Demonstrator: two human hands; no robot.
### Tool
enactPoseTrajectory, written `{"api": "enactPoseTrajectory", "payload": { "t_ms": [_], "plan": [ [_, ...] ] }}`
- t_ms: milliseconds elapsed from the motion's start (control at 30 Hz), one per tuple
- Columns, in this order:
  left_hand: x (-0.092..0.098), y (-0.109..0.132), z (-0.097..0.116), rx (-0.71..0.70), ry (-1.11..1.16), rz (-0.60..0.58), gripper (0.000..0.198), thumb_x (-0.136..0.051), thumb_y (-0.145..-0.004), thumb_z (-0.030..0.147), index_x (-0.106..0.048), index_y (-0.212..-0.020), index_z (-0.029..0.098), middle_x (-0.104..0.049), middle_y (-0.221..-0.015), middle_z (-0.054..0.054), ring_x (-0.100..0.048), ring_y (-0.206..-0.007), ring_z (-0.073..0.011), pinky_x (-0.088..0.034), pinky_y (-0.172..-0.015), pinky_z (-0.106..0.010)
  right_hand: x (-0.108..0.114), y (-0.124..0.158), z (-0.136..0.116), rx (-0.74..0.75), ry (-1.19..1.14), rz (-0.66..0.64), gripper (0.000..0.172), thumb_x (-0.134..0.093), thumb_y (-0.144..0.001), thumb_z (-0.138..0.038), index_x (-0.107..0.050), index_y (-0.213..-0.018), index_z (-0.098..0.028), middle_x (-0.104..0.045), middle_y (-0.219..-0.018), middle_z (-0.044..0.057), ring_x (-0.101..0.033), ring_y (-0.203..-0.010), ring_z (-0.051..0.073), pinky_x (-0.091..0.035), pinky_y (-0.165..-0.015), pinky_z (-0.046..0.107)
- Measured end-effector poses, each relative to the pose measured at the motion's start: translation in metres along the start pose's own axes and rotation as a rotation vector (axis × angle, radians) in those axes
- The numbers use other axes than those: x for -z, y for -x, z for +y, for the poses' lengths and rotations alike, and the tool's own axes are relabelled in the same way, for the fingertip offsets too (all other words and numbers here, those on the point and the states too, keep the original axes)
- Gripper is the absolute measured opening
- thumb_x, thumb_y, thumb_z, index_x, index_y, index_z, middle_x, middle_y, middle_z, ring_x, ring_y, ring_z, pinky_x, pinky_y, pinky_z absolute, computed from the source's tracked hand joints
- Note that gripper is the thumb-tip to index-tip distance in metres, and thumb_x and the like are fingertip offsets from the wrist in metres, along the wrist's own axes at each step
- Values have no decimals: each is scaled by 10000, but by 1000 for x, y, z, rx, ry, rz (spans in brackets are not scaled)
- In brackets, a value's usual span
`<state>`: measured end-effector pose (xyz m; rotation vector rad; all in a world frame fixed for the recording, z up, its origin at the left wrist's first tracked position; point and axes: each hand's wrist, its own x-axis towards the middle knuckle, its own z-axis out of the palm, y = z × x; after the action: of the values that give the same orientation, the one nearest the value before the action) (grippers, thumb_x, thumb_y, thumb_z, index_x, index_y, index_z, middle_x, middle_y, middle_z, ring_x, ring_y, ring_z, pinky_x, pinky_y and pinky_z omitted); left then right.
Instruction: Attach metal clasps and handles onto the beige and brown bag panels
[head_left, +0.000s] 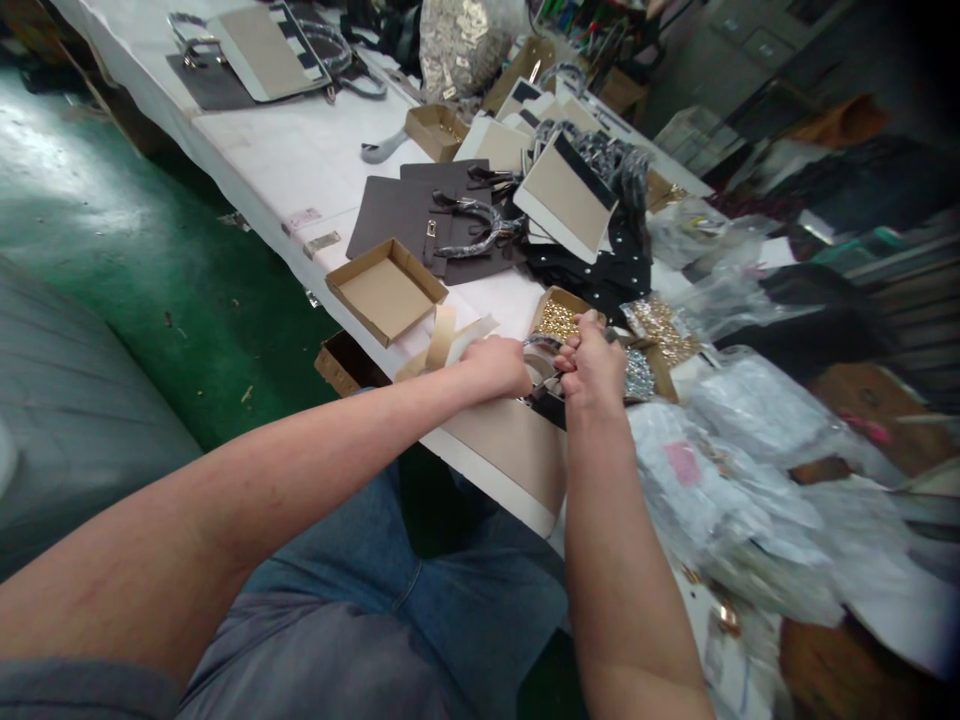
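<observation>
My left hand (497, 366) is closed at the table's near edge, its fingertips hidden. Just right of it, my right hand (592, 362) is curled tight around a thin dark item that I cannot make out. Between the hands shows part of a wrapped bag handle (544, 343), with dark material beneath. Below them, a beige bag panel (510, 450) reaches over the table edge toward my lap. Behind my right hand stands a small box of gold-coloured hardware (556, 318). A strip of cream tape or paper (441, 338) lies left of my left hand.
A shallow cardboard tray (386, 292) sits at the left edge. Dark bag pieces with wrapped handles (480, 232) and a beige panel (568, 195) lie farther back. Silver hardware (639, 375) and plastic-wrapped packets (705, 480) crowd the right. A large bag of metal pieces (461, 45) stands behind.
</observation>
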<state>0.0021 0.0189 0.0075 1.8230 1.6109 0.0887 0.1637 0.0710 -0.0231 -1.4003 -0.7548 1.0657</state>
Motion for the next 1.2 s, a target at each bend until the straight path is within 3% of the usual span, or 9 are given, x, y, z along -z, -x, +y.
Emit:
{"api": "enactPoseTrajectory", "payload": {
  "t_ms": [167, 433, 567, 800, 867, 967, 1100, 1200],
  "plan": [
    [0, 1, -1, 11, -4, -5, 612, -844, -818, 364, -790, -1397, 173, -819, -1377, -193, -790, -1268, -366, -655, -1062, -383, -11, -2, 2, -95, 79, -25, 438, -961, -887, -470, -581, -893, -253, -382, -546, -144, -268, -412, 42, -217, -319, 140],
    [7, 7, -3, -11, 35, -32, 625, -875, -843, 415, -788, -1413, 175, -824, -1359, -194, -783, -1287, -371, -625, -1095, -348, -20, 26, 5, 244, 117, 94, 421, -891, -889, -613, -675, -956, -258, -506, -588, -106, -391, -397, 90, -322, -308, 212],
    [7, 8, -2, -7, 36, -37, 645, -898, -827, 394, -789, -1425, 181, -818, -1378, -194, -769, -1319, -384, -611, -1119, -350, -20, 49, 2, 371, 76, 157, 368, -857, -942, -590, -683, -993, -271, -528, -631, -89, -435, -410, 100, -338, -325, 218],
    [7, 8, -2, -17, 33, -38, 697, -921, -842, 434, -758, -1468, 175, -797, -1419, -211, -739, -1365, -389, -578, -1184, -380, -24, 114, 0, 369, 70, 144, 365, -804, -1000, -617, -720, -1130, -287, -670, -822, -15, -704, -628, 162, -477, -431, 234],
    [8, 9, -2, -16, 36, -38, 699, -915, -852, 451, -752, -1475, 180, -794, -1424, -206, -736, -1372, -381, -572, -1191, -379, -25, 125, 0, 379, 43, 132, 362, -813, -997, -609, -725, -1136, -288, -671, -837, -14, -694, -633, 151, -487, -450, 230],
    [8, 10, -2, -1, 39, -29, 701, -927, -826, 435, -760, -1460, 187, -790, -1431, -206, -739, -1370, -374, -584, -1174, -371, -18, 122, -7, 428, -18, 86, 372, -827, -982, -633, -706, -1041, -286, -553, -697, -65, -556, -517, 113, -467, -448, 223],
    [7, 7, -2, 14, 51, -34, 723, -944, -764, 378, -774, -1441, 189, -790, -1429, -210, -744, -1366, -384, -603, -1141, -365, -2, 104, -22, 525, -13, 6, 626, -804, -971, -716, -480, -679, -268, -359, -536, -83, -440, -453, 106, -467, -449, 247],
    [5, 4, -4, 10, 69, -39, 727, -940, -752, 372, -777, -1439, 196, -802, -1403, -204, -743, -1371, -387, -602, -1141, -358, 1, 102, -22, 556, 68, -41, 725, -736, -1008, -757, -390, -591, -274, -337, -520, -64, -397, -428, 106, -437, -424, 276]
  ]
}}
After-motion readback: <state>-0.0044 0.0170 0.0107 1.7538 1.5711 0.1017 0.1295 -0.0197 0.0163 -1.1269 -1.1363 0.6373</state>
